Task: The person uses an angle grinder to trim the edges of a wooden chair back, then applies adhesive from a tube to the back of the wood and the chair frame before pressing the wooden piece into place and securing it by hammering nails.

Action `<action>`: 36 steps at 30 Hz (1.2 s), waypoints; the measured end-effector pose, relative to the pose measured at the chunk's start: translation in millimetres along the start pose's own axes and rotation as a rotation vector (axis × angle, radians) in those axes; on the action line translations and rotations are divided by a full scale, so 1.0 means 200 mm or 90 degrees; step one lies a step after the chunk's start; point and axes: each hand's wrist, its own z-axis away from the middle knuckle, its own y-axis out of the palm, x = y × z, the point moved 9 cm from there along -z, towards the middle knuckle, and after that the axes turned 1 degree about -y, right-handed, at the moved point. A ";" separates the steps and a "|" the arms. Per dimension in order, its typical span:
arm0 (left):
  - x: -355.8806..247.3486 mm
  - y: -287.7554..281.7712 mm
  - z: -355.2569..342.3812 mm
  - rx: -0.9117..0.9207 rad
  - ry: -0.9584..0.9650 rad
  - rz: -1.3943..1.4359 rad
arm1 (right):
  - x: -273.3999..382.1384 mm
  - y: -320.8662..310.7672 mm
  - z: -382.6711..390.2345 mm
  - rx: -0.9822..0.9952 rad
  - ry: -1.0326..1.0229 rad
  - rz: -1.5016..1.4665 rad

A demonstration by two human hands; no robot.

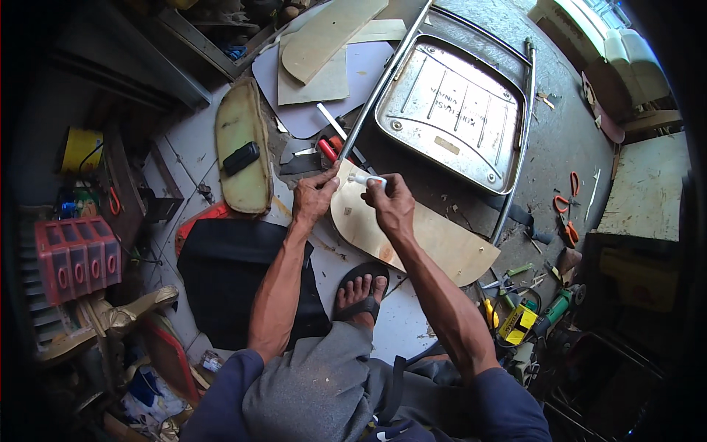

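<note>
A curved-edge plywood panel (434, 239) lies in front of me, one end beside the metal tube of a folding chair frame (377, 87). My left hand (315, 195) grips the panel's left end near the tube, fingers bent at the edge. My right hand (392, 206) is closed round a small white glue bottle (361, 178), its tip pointing left onto the panel's corner. The frame's pale metal seat plate (460, 103) lies beyond the panel. Red-handled tools (328, 150) lie just past my left fingers.
A worn foam pad (239, 173) with a black object (241, 158) on it lies left, above a black sheet (236, 272). Board offcuts (324, 44) are piled at the back. Orange-handled scissors (565, 206), a green angle grinder (556, 313) and a red drawer box (77, 258) stand around.
</note>
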 end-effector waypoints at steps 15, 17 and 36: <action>-0.09 -0.05 0.03 -0.166 0.105 -0.333 | 0.04 -1.13 0.19 -0.133 0.037 -0.351; -0.09 0.00 -0.05 -0.115 0.064 -0.344 | 0.05 -1.35 0.23 -0.197 0.034 -0.334; -0.04 -0.04 -0.26 0.014 -0.036 -0.318 | -0.01 -0.83 0.27 -0.013 0.110 -0.238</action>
